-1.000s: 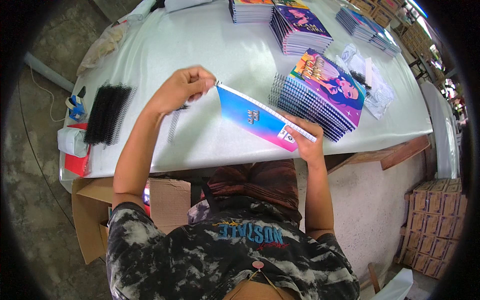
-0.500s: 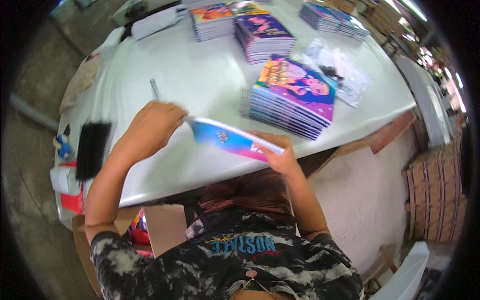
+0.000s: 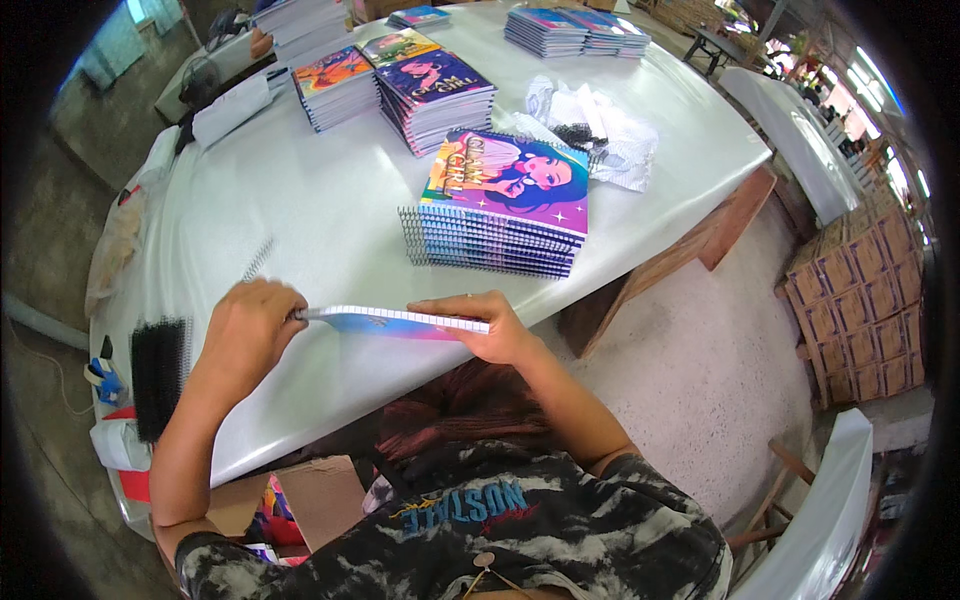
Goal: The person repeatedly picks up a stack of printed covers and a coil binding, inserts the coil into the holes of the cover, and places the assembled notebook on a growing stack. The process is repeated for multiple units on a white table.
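Note:
A notebook [image 3: 395,322] with a blue and pink cover is held nearly edge-on above the near part of the table, its white punched edge facing up. My right hand [image 3: 495,328] grips its right end, thumb and fingers on either side. At its left end my left hand [image 3: 255,325] is closed in a pinch on a dark spiral binding coil [image 3: 258,258], whose free end sticks out beyond the knuckles. How far the coil passes into the holes is hidden by the fingers. Just beyond the notebook sits a stack of coil-bound notebooks [image 3: 510,185] with colourful illustrated covers.
Black coils [image 3: 160,375] lie bundled at the table's left edge, near a blue-and-white tape dispenser [image 3: 103,380]. More notebook stacks [image 3: 435,95] and crumpled clear plastic [image 3: 610,140] lie farther back. Below the near edge stands an open cardboard box [image 3: 335,490]; stacked cartons [image 3: 860,300] are at right.
The notebook has tilted from showing part of its cover to nearly edge-on. Both hands still hold on. The whole view has shifted, so the table's contents appear farther left.

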A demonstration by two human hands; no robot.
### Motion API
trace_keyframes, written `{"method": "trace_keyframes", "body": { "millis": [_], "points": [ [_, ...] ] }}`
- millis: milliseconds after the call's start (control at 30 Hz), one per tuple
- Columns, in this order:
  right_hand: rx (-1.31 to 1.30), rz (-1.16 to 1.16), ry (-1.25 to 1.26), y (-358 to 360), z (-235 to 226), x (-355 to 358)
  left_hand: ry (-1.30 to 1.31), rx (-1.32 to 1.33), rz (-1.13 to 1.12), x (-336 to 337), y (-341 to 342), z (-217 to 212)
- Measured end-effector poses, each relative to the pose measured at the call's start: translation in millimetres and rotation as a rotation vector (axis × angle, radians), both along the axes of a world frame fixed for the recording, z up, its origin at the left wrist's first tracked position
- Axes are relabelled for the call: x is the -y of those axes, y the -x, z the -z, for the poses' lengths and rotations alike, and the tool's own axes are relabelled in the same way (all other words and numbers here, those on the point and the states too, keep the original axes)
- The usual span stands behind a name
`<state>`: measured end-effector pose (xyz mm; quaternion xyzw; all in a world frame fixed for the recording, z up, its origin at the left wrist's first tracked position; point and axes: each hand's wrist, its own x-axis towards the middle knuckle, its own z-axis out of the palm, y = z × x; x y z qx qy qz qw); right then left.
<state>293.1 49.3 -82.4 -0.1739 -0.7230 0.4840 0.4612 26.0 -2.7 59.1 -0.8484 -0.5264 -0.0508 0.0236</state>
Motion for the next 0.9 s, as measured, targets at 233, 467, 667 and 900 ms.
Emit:
{"method": "trace_keyframes", "body": {
  "millis": [233, 467, 667, 900],
  "points": [
    [0.132, 0.041, 0.035, 1.1, -13.1, 13.1, -0.065, 0.006, 0.002, 3.1, -2.5, 3.9],
    [0.096, 0.155, -0.247, 10.1, -3.9, 14.5, -0.945, 0.040, -0.105, -7.6, 4.3, 51.7],
    [0.081, 0.146, -0.397, 19.3, -1.0, 20.3, -0.839, -0.022, 0.171, 19.9, 20.1, 147.9],
    [0.014, 0.140, -0.439, 29.1, 0.6, 20.8, -0.730, 0.045, 0.054, 27.0, 22.9, 179.1]
  ]
}}
